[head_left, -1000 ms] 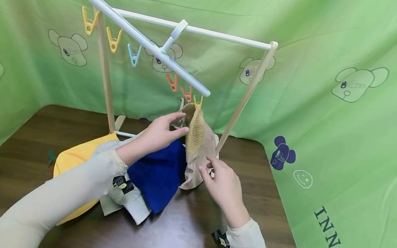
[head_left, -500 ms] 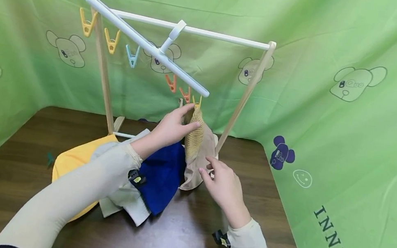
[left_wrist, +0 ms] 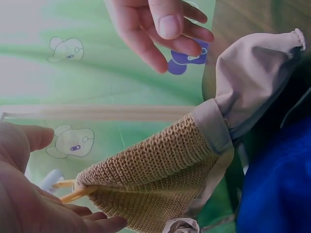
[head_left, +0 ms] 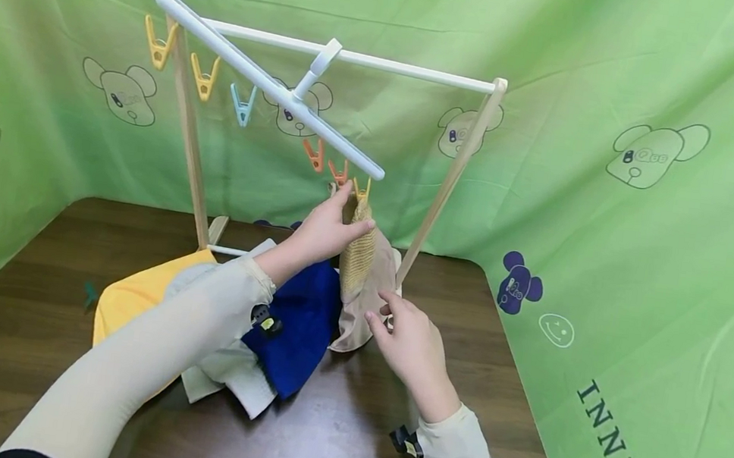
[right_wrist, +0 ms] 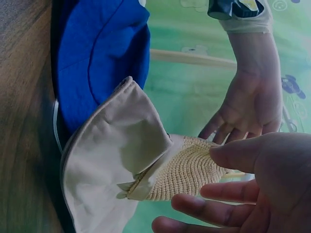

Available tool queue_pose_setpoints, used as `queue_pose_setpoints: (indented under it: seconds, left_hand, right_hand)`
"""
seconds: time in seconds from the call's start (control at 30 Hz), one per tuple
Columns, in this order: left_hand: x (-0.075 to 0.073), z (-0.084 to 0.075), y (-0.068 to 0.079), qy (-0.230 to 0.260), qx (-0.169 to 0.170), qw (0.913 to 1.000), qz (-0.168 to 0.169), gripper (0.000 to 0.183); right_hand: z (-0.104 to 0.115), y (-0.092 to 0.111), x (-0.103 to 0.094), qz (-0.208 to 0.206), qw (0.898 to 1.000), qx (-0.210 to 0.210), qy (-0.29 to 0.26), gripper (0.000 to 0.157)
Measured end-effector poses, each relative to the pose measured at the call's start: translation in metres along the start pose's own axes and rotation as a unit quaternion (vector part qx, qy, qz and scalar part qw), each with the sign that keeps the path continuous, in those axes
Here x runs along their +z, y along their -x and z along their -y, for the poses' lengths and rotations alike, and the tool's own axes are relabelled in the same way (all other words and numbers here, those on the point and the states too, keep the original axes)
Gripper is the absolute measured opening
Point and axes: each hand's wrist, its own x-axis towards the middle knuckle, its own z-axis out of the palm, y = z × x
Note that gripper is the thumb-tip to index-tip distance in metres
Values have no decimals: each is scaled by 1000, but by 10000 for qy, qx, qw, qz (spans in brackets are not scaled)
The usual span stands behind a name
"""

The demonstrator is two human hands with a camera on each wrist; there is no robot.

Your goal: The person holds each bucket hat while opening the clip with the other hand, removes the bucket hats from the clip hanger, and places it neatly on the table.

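A sun hat (head_left: 359,262) with a knitted straw crown and a beige cloth brim (right_wrist: 114,145) hangs from a yellow clip (head_left: 361,190). That clip is the nearest one on a pale blue clip hanger (head_left: 255,74). My left hand (head_left: 323,233) is beside the hat's top, thumb and fingers spread around the clip's height. In the left wrist view, the left hand (left_wrist: 36,187) has loose fingers just under the clip's yellow handles. Lower down, my right hand (head_left: 413,345) is next to the brim with relaxed fingers, holding nothing. The right wrist view shows its fingertips overlapping the straw crown.
The hanger hooks over the white bar (head_left: 421,71) of a wooden-legged rack. Several other clips, such as a blue clip (head_left: 242,105) and an orange clip (head_left: 313,154), hang without cloth. A blue cloth item (head_left: 300,328), grey cloth (head_left: 232,377) and yellow cloth (head_left: 131,299) lie on the table.
My left hand has moved right and slightly up, from the hat's left side to its top by the clip. The right hand stays nearly still, and the hat hangs as before.
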Motion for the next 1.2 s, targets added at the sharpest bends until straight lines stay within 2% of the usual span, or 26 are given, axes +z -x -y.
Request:
queue_pose_setpoints:
  seconds: [0.3,0.6,0.87,1.1,1.2]
  left_hand:
    - [0,-3,-12,336,-246,9991,-96,95]
    - [-1,-3,-21,282,-417,9983,-285,92]
    - [-1,3,-26,144,-401,9984,-358,85]
    - [-2,3,-35,56,-155,9972,-729,55]
    - [-1,1,-38,2,-146,9971,-746,51]
  right_hand:
    - [3,-1,-1,94,10000,-6,0,40]
    - [4,0,-2,88,9999,23,-45,41]
    - [2,2,10,110,9999,-16,-7,43]
    - [1,0,12,22,9999,-36,106,50]
    - [2,0,12,-8,10000,1,54,53]
